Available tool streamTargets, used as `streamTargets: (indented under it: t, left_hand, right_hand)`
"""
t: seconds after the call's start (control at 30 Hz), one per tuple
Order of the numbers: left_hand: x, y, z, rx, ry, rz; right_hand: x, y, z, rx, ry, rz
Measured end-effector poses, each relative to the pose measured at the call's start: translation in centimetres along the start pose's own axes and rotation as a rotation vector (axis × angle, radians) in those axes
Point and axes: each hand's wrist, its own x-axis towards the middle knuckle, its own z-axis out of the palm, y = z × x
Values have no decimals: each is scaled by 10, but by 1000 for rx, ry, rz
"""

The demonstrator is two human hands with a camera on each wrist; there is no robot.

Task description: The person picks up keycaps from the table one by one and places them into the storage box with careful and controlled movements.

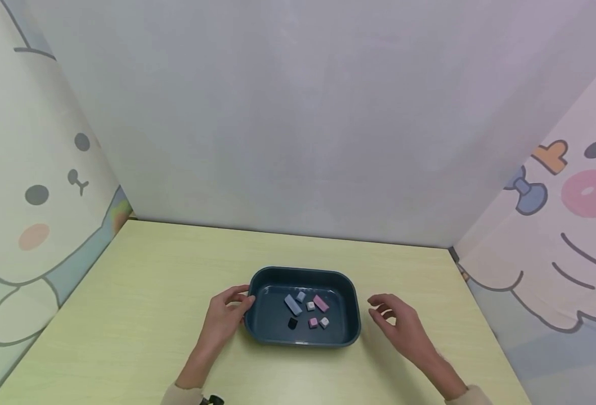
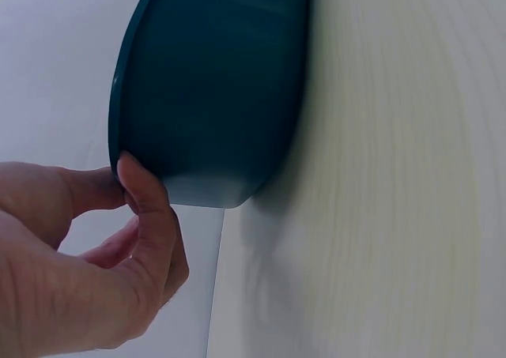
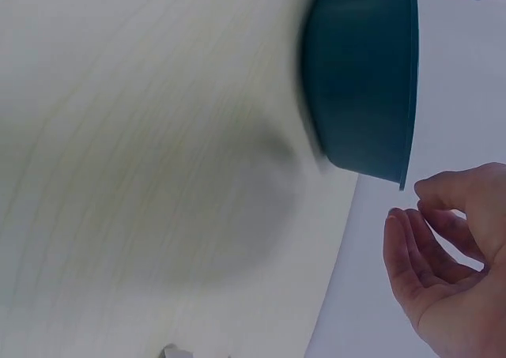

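Observation:
A dark teal tray with rounded corners stands on the table. Inside it lie a long blue block, a small blue cube, a pink bar, a pink cube, two white cubes and a black cube. My left hand pinches the tray's left rim between thumb and fingers, seen closely in the left wrist view. Just off the tray's right side hovers my right hand, its fingers loosely bent and holding nothing; a gap to the rim shows in the right wrist view.
The pale yellow wooden table extends around the tray. Behind it hangs a plain light curtain, with cartoon-printed panels at the left and right sides. A small light object sits at the lower edge of the right wrist view.

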Motion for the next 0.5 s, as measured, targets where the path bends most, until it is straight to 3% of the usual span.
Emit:
streamTargets:
  t: [0.5]
  left_hand:
    - [1,-3,-2,-26,-4,3]
  right_hand:
    - [-13,11,-11,-39,17,68]
